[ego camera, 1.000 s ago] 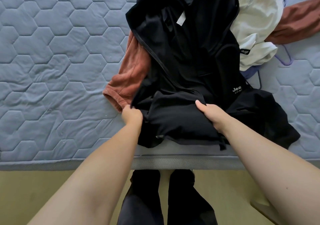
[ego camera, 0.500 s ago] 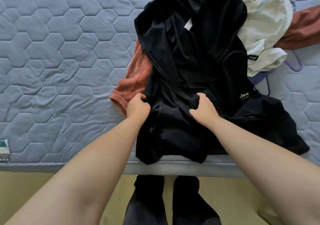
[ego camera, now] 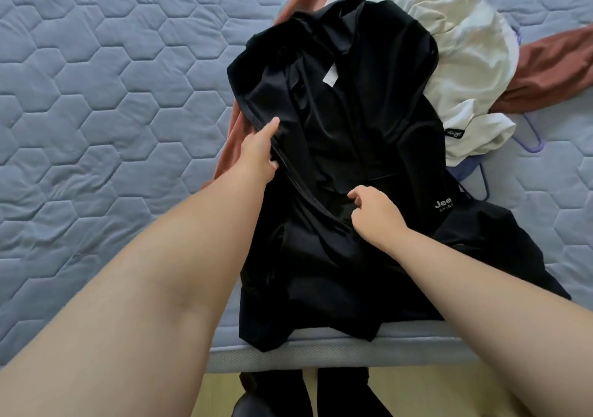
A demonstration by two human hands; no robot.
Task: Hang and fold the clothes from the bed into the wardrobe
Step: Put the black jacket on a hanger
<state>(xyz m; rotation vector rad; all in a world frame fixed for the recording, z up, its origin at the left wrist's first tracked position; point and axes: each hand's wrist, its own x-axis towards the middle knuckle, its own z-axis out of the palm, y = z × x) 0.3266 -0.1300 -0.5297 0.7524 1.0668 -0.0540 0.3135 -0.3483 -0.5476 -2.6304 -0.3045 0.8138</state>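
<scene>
"On the bed's near edge, what have you got hold of?"

"A black lightweight jacket [ego camera: 353,128], lying open on the grey-blue quilted bed [ego camera: 96,96]. Its hem droops over the near edge and its collar end rests against the heap of clothes. My left hand [ego camera: 258,150] grips one front edge of the jacket, thumb on top and the rest tucked under the trim. My right hand [ego camera: 375,213] is curled onto the same edge lower down, the fingers [ego camera: 356,194] pinching the cloth as far as I can tell."

"What could spoil it from here?"

"The cloth looks thin and slippery. If I lift by this one edge, I judge the loose half will slide off the near edge to the floor, or the fold will come out crooked. The jacket also overlaps a cream cotton top [ego camera: 465,63] and a rust-brown fleece garment [ego camera: 552,63] toward the far right corner, so a quick pull could drag those along. A lilac wire hanger [ego camera: 536,143] lies partly under the cream top, just beside the jacket, and a sleeve could snag on it."
</scene>
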